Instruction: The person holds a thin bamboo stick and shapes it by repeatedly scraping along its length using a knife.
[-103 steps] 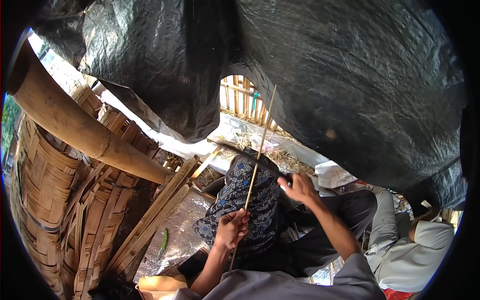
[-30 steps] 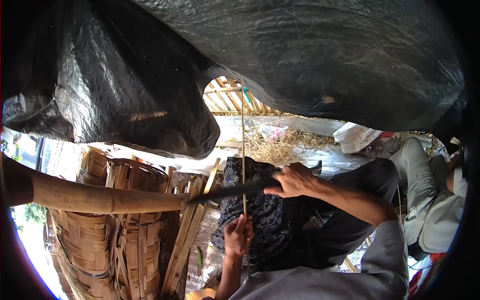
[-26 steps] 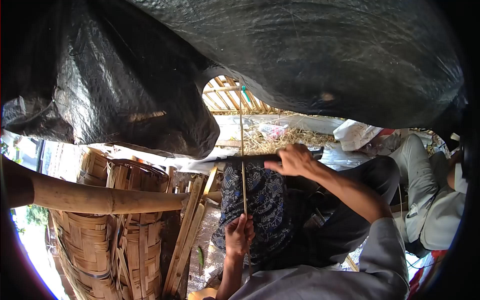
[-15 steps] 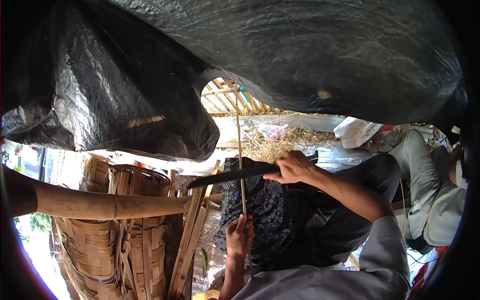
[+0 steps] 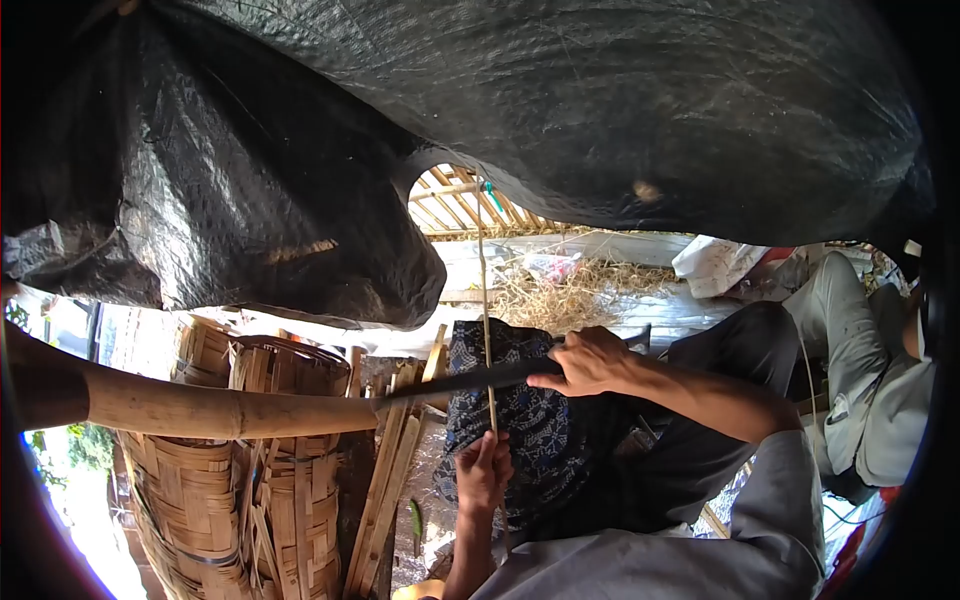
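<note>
My right hand (image 5: 588, 362) is closed round the handle of a long dark-bladed machete (image 5: 452, 385), which points left. The blade lies across a thin bamboo strip (image 5: 485, 290) and appears to touch it. Below the blade, my left hand (image 5: 483, 470) pinches the strip between thumb and fingers. The strip runs nearly upright, from beneath the black tarp down past my left hand. Patterned dark cloth (image 5: 540, 440) covers my lap behind the strip.
Woven bamboo baskets (image 5: 190, 500) stand at the left, behind a thick bamboo pole (image 5: 240, 414). Split bamboo slats (image 5: 385, 490) lean beside them. A black tarp (image 5: 640, 110) hangs low overhead. Dry straw (image 5: 560, 290) lies ahead. Another person's leg (image 5: 845, 320) is at the right.
My right hand and the machete have moved down along the strip, closer to my left hand. My left hand keeps its pinch with little movement. The view has shifted slightly.
</note>
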Tool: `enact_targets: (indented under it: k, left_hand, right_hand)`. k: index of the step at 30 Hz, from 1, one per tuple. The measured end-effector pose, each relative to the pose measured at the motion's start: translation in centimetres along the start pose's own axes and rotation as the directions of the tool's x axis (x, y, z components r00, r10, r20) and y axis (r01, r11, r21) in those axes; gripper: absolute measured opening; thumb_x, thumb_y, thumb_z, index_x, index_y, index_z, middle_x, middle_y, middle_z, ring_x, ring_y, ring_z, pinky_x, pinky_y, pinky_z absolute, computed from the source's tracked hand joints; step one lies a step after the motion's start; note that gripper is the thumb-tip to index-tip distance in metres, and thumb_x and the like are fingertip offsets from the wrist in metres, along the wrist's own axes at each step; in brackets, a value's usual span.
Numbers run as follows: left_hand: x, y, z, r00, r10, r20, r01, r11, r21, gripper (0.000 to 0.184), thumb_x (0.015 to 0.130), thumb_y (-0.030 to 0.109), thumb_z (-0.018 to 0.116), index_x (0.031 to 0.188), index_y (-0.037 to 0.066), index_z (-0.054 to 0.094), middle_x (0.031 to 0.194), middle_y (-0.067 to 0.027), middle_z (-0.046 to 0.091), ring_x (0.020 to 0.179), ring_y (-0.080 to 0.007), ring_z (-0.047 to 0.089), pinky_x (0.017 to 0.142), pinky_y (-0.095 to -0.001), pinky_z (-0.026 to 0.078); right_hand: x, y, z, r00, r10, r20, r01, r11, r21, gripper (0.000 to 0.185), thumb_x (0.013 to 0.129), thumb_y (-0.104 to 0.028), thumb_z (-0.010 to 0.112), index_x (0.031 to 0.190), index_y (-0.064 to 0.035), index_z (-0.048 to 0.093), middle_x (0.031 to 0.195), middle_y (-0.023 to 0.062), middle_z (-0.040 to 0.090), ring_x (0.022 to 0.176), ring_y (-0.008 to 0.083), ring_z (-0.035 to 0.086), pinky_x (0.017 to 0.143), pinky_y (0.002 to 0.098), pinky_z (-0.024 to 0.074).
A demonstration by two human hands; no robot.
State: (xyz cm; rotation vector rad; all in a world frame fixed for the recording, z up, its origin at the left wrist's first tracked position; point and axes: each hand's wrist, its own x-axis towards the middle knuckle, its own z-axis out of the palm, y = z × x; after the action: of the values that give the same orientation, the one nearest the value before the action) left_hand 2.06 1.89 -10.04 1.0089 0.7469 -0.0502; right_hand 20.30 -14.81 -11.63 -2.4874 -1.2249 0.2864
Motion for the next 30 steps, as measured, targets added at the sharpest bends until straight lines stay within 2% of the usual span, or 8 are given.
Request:
enact_targets:
  k: [5, 9, 12, 15, 17, 19, 23, 30]
  left_hand:
    - [0.1, -0.6, 0.3, 1.000, 0.026, -0.009, -0.026, 0.998, 0.052, 0.026, 0.090, 0.022, 0.052, 0.089, -0.003, 0.056, 0.058, 0.0032, 0.040, 0.043, -0.0039, 0.031, 0.037, -0.0197, 0.023]
    - [0.1, -0.3, 0.5, 1.000, 0.009, -0.011, -0.009, 0.999, 0.046, 0.026, 0.090, 0.022, 0.051, 0.089, -0.004, 0.055, 0.059, 0.0029, 0.040, 0.044, -0.0039, 0.030, 0.037, -0.0200, 0.022]
    - [0.3, -0.6, 0.1, 1.000, 0.014, 0.022, -0.015, 0.999, 0.031, 0.026, 0.091, 0.022, 0.051, 0.088, -0.004, 0.055, 0.060, 0.0027, 0.040, 0.044, -0.0038, 0.030, 0.037, -0.0201, 0.022]
    - [0.2, -0.4, 0.1, 1.000, 0.000, 0.012, 0.000, 0.999, 0.038, 0.024, 0.091, 0.022, 0.050, 0.090, -0.002, 0.055, 0.058, 0.0042, 0.037, 0.043, -0.0032, 0.028, 0.035, -0.0192, 0.021]
    - [0.3, -0.3, 0.4, 1.000, 0.011, 0.024, -0.012, 0.999, 0.032, 0.024, 0.091, 0.022, 0.051, 0.090, -0.002, 0.055, 0.059, 0.0041, 0.037, 0.043, -0.0031, 0.028, 0.035, -0.0191, 0.021]
    - [0.3, -0.6, 0.3, 1.000, 0.022, -0.010, -0.022, 0.999, 0.042, 0.024, 0.091, 0.021, 0.051, 0.090, -0.002, 0.055, 0.059, 0.0039, 0.038, 0.043, -0.0030, 0.028, 0.035, -0.0190, 0.021]
    - [0.5, -0.5, 0.7, 1.000, 0.013, 0.008, -0.014, 0.999, 0.046, 0.024, 0.090, 0.021, 0.051, 0.090, -0.003, 0.054, 0.059, 0.0036, 0.039, 0.043, -0.0030, 0.029, 0.036, -0.0191, 0.022]
    - [0.5, -0.6, 0.8, 0.999, 0.052, -0.004, -0.052, 0.998, 0.046, 0.022, 0.090, 0.020, 0.052, 0.087, -0.002, 0.056, 0.059, 0.0020, 0.043, 0.043, -0.0038, 0.032, 0.037, -0.0197, 0.024]
  right_hand:
    - [2.9, 2.7, 0.0, 0.938, 0.340, -0.061, -0.316, 0.917, 0.244, 0.072, 0.081, -0.071, 0.028, 0.057, -0.0054, 0.048, 0.056, 0.0088, 0.048, 0.041, 0.0109, 0.043, 0.031, 0.0317, 0.0356]
    - [0.5, 0.8, -1.2, 0.992, -0.026, 0.127, 0.024, 1.000, 0.019, 0.073, 0.079, -0.073, 0.026, 0.054, -0.0071, 0.046, 0.051, 0.0090, 0.043, 0.038, 0.0114, 0.041, 0.029, 0.0286, 0.0329]
    - [0.4, 2.0, 3.2, 0.901, -0.318, -0.296, 0.265, 0.942, -0.208, 0.075, 0.077, -0.075, 0.028, 0.047, -0.0079, 0.043, 0.042, 0.0007, 0.034, 0.033, 0.0089, 0.031, 0.027, 0.0286, 0.0273]
    - [2.9, 2.8, 0.4, 0.967, 0.255, -0.016, -0.247, 0.951, 0.188, 0.070, 0.081, -0.068, 0.034, 0.046, -0.0080, 0.045, 0.034, -0.0028, 0.026, 0.032, 0.0081, 0.029, 0.027, 0.0290, 0.0254]
    - [3.3, 4.3, 3.1, 0.823, 0.208, -0.529, -0.213, 0.976, 0.051, 0.069, 0.082, -0.066, 0.035, 0.049, -0.0057, 0.044, 0.040, 0.0023, 0.037, 0.036, 0.0130, 0.039, 0.034, 0.0337, 0.0358]
    - [1.8, 1.8, -2.4, 0.927, 0.321, 0.195, -0.358, 0.914, 0.193, 0.071, 0.081, -0.067, 0.037, 0.055, -0.0028, 0.051, 0.046, 0.0060, 0.044, 0.042, 0.0169, 0.046, 0.039, 0.0340, 0.0394]
    - [0.5, 0.4, -0.2, 0.993, -0.031, 0.110, 0.035, 0.999, -0.034, 0.073, 0.073, -0.075, 0.039, 0.069, -0.0067, 0.064, 0.054, 0.0123, 0.051, 0.047, 0.0222, 0.054, 0.045, 0.0380, 0.0445]
    - [3.6, 5.6, -2.8, 0.822, 0.543, 0.174, -0.570, 0.769, 0.291, 0.079, 0.083, -0.070, 0.020, 0.056, -0.0047, 0.056, 0.042, 0.0023, 0.041, 0.038, 0.0157, 0.044, 0.039, 0.0341, 0.0371]
